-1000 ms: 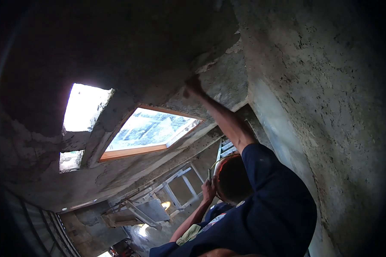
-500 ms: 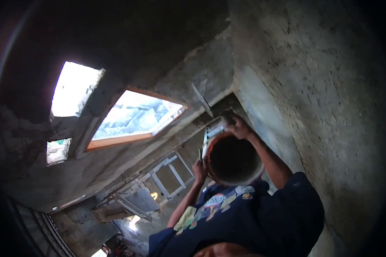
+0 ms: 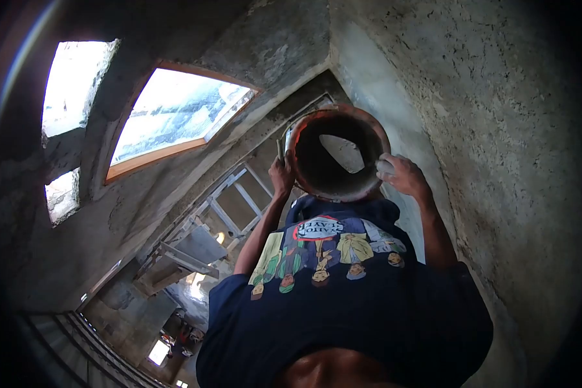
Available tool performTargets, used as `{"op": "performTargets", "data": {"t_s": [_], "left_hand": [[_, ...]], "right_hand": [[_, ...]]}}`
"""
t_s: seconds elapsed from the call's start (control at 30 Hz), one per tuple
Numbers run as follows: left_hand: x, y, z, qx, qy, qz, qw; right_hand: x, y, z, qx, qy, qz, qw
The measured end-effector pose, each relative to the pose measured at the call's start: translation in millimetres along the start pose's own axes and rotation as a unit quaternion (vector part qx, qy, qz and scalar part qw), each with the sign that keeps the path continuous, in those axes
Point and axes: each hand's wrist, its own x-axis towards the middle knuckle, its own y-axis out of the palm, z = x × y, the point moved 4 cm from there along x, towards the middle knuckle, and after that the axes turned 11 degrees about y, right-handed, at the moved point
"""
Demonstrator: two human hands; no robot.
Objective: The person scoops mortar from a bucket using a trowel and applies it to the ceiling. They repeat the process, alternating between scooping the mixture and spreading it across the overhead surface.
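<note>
A round bucket point(image 3: 338, 192) with a reddish rim and dark inside is held up in front of my chest. My left hand point(image 3: 280, 174) is closed on its left side, and a thin upright piece point(image 3: 280, 148) shows by the fingers; what it belongs to is hidden. On the right, my right hand point(image 3: 404, 176) has its fingers, greyed at the tips, curled at the bucket's rim. A pale pointed trowel blade point(image 3: 343, 154) lies inside the bucket; its handle cannot be made out.
A rough plastered wall point(image 3: 498, 142) stands close on my right. To the left is a wall with an orange-framed window opening point(image 3: 181, 110) and smaller openings. A pale frame like a ladder or scaffold point(image 3: 239, 200) and planks point(image 3: 187, 258) are lower left.
The trowel, held in my right hand near the wall corner before, now shows inside the bucket. My right hand has come down to the bucket's right rim. The view has tilted and shifted.
</note>
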Motion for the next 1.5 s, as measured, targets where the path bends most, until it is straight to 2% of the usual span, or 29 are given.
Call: {"op": "performTargets", "data": {"t_s": [0.03,0.07,0.1,0.17,0.27,0.37,0.43,0.5,0.57,0.63,0.67,0.73,0.77,0.83,0.87,0.97,1.1,1.13,1.23,1.27,1.37,1.4,1.43,1.5], "left_hand": [[0,1,3,0.001,-0.003,0.003,1.000],[1,3,6,-0.010,0.002,0.004,1.000],[2,0,0,-0.021,0.007,0.005,1.000],[-1,-2,-5,-0.022,0.009,0.001,1.000],[2,5,10,-0.007,0.011,-0.007,1.000],[1,4,7,0.021,0.017,-0.017,0.999],[-4,2,0,0.018,0.018,-0.019,1.000],[-8,-5,-14,0.017,0.019,-0.018,1.000],[-13,-7,-24,0.025,0.010,-0.004,1.000],[-14,-7,-23,0.021,0.010,-0.004,1.000],[-13,-6,-24,0.016,0.009,-0.009,1.000],[-13,-6,-21,0.015,0.003,-0.004,1.000],[-13,-6,-22,0.015,-0.004,-0.002,1.000],[-13,-8,-23,0.017,-0.007,0.002,1.000],[-13,-10,-24,0.020,-0.009,0.008,1.000],[-8,-6,-11,0.031,-0.003,-0.002,1.000],[-2,-4,-1,0.040,-0.020,0.001,0.999],[-2,-4,-1,0.040,-0.019,0.002,0.999],[0,5,14,0.026,0.024,-0.021,0.999],[-3,-1,-3,0.023,0.014,-0.022,0.999],[-8,-3,-15,0.001,0.045,-0.097,0.994],[-9,-1,-13,-0.001,0.031,-0.106,0.994],[-9,2,-12,-0.003,0.017,-0.115,0.993],[-13,5,-18,-0.001,-0.011,-0.095,0.995]], "right_hand": [[-1,6,1,-0.043,-0.008,-0.026,0.999],[-3,5,21,-0.065,0.017,-0.012,0.998],[5,19,23,-0.033,-0.010,0.022,0.999],[17,44,29,-0.071,0.026,0.025,0.997],[25,78,31,-0.106,-0.012,-0.059,0.993],[32,106,34,-0.103,0.019,-0.016,0.994],[29,114,32,-0.079,0.007,-0.024,0.997],[34,135,10,-0.063,-0.050,-0.023,0.996],[14,115,16,-0.036,-0.062,-0.044,0.996],[-21,72,55,0.003,-0.095,0.018,0.995],[-22,78,47,0.003,-0.093,0.016,0.996],[-19,90,17,0.092,0.001,-0.007,0.996],[-22,87,14,0.092,0.001,-0.008,0.996],[-26,78,11,0.060,-0.026,-0.024,0.998],[-26,76,10,0.084,-0.081,-0.061,0.991],[-26,73,-4,0.101,-0.098,-0.017,0.990],[-20,58,-2,0.105,-0.105,-0.041,0.988],[-17,55,1,0.107,-0.156,-0.104,0.976],[2,45,12,0.151,-0.154,-0.130,0.968],[12,40,21,0.150,-0.162,-0.136,0.966],[42,17,55,0.165,-0.214,-0.263,0.926],[55,8,72,0.207,-0.199,-0.247,0.926],[76,8,74,0.209,-0.203,-0.251,0.923],[131,23,73,0.196,-0.201,-0.197,0.939]]}}
